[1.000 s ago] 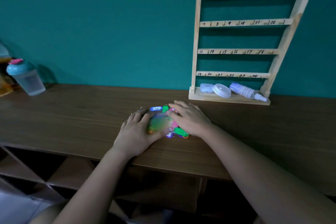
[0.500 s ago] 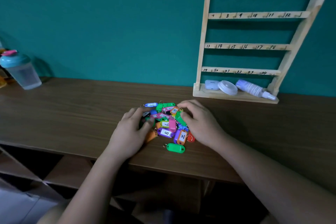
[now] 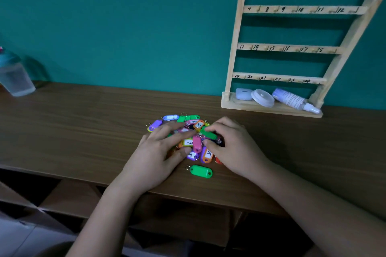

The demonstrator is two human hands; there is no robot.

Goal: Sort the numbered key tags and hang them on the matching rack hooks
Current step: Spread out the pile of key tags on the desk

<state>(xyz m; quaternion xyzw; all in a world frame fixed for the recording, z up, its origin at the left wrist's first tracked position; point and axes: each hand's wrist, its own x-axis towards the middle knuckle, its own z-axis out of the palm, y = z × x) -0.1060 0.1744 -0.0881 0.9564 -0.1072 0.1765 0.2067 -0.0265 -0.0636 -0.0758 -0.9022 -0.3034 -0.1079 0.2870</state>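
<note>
1. Key tags (image 3: 194, 142) are lying in a mixed, many-coloured heap on the tabletop (image 3: 83, 131), near its front edge, between the two hands.
2. At 10 o'clock from the heap, well apart, a lidded plastic cup (image 3: 14, 77) is standing by the wall.
3. Left hand (image 3: 154, 158) is resting palm down on the heap's 9 o'clock side, fingers spread wide and flat over the tags and gripping nothing.
4. At the heap's 11 o'clock edge a purple tag (image 3: 155, 125) is poking out. At 6 o'clock a green tag (image 3: 201, 171) is lying alone, blank side up.
5. Right hand (image 3: 238, 148) is covering the 3 o'clock side with its fingers bent. Forefinger and thumb are lying on either side of a dark green tag (image 3: 208, 135), but I cannot tell whether they are pinching it.
6. At 1 o'clock the wooden rack (image 3: 234, 58) is leaning against the wall. No tag is hanging on the numbered rows in view, and small white items are sitting on its base.
7. Judging by this, the sorting step is only beginning: the heap is being spread out so the numbers show.
8. The next move is calling for one readable tag, such as the orange 21 (image 3: 207, 154), to be picked up by its ring and carried to the matching hook.
</note>
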